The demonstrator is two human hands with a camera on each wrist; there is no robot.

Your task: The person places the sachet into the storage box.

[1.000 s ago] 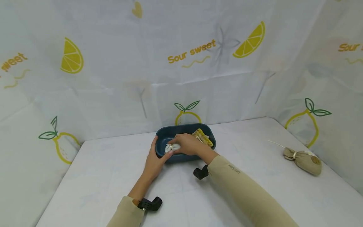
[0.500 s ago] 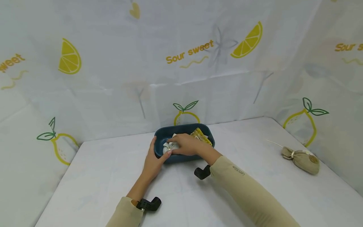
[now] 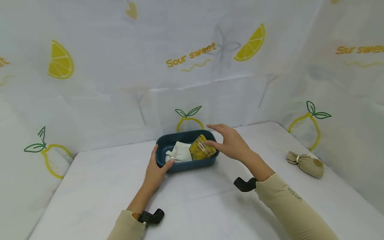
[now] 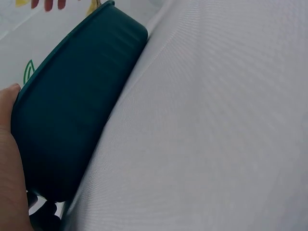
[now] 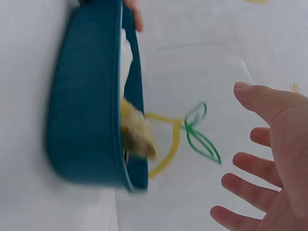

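Observation:
A dark blue plastic tub (image 3: 192, 165) stands on the white-covered table near the back wall. My left hand (image 3: 154, 176) grips its left end, thumb over the front rim and fingers around the side; the tub's outer wall (image 4: 77, 101) fills the left of the left wrist view. Inside lie a white cloth pouch (image 3: 182, 151), tied at its neck, and a yellow-brown patterned pouch (image 3: 199, 150) with a small label. My right hand (image 3: 232, 144) hovers above the tub's right end, holding nothing. In the right wrist view its fingers (image 5: 250, 190) are spread apart from the tub.
A beige drawstring pouch (image 3: 309, 165) with a round patch lies at the table's right side, its cord trailing leftward. White cloth with lemon prints (image 3: 192, 60) hangs behind the table. Each wrist wears a black camera (image 3: 153, 216).
My right hand has let go of the white pouch, which now lies in the tub, and has moved up and right. My left hand stays on the tub. The head view has turned slightly right.

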